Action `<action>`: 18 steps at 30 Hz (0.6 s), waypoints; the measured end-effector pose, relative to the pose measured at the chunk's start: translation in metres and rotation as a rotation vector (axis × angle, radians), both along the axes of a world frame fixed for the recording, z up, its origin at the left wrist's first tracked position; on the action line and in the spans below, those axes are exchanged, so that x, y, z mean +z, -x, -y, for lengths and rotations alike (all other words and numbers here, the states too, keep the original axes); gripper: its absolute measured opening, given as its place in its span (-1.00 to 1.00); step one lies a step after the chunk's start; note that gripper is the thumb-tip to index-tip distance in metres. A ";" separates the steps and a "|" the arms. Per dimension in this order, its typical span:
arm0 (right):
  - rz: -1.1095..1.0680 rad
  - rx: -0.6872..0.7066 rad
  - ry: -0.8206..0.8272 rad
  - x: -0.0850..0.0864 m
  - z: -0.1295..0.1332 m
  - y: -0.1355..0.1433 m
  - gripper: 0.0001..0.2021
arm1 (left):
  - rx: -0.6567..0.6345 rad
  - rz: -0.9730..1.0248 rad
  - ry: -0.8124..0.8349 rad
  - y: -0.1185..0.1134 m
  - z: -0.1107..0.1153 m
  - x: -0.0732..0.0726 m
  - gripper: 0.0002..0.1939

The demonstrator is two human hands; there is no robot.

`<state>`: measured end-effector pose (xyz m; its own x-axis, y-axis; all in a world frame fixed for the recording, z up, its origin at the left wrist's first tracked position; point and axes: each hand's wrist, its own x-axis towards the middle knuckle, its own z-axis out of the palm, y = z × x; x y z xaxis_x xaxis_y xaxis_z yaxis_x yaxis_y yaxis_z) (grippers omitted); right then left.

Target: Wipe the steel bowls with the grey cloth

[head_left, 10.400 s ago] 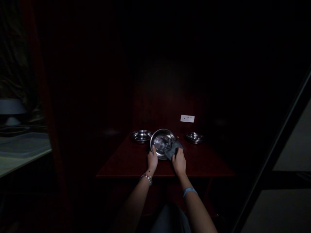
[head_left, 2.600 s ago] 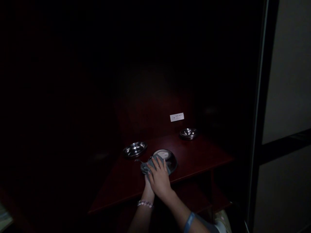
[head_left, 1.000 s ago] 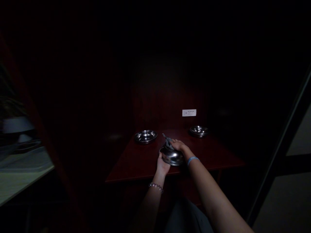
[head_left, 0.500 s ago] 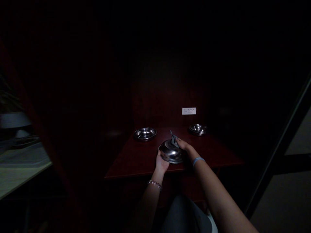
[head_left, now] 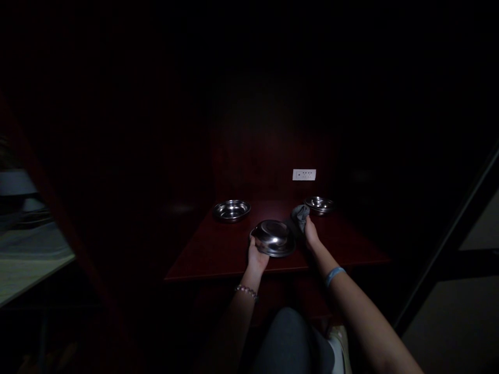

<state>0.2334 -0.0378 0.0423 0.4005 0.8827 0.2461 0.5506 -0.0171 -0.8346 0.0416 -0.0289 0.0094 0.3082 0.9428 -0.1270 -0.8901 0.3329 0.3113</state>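
My left hand (head_left: 258,256) grips the rim of a shiny metal bowl (head_left: 274,238), its underside turned up and tilted toward me. Most of the left fingers are hidden beneath the bowl. Just right of the bowl, my right hand (head_left: 311,232) is closed on a crumpled grey cloth (head_left: 300,214), which is apart from the metal. Both hands are over the front half of a dark red table (head_left: 218,254).
At the back left of the table is another metal bowl (head_left: 231,210), facing up. Several stacked metal bowls (head_left: 319,205) stand at the back right. A white wall socket (head_left: 304,175) is above. Off to the left, a pale tabletop (head_left: 35,270) shows.
My right hand has lifted the cloth off the bowl's base and moved right, toward the stack. My left hand keeps its hold on the bowl, nearly in place.
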 end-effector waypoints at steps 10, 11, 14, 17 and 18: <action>-0.135 -0.034 -0.313 0.061 0.043 0.032 -0.37 | 0.019 -0.012 0.030 -0.003 0.003 0.006 -0.63; -0.072 -0.012 -0.304 0.062 0.045 0.041 -0.38 | 0.008 -0.014 0.023 -0.003 0.003 0.006 -0.63; 0.240 0.011 -0.268 0.057 0.051 0.072 -0.43 | -0.025 -0.001 -0.011 -0.003 0.002 0.004 -0.61; 0.547 0.002 -0.160 0.044 0.056 0.103 -0.52 | -0.063 0.030 -0.035 -0.002 -0.003 -0.003 -0.60; 0.605 0.000 -0.098 0.038 0.056 0.113 -0.52 | -0.078 0.030 -0.040 -0.002 -0.005 -0.005 -0.59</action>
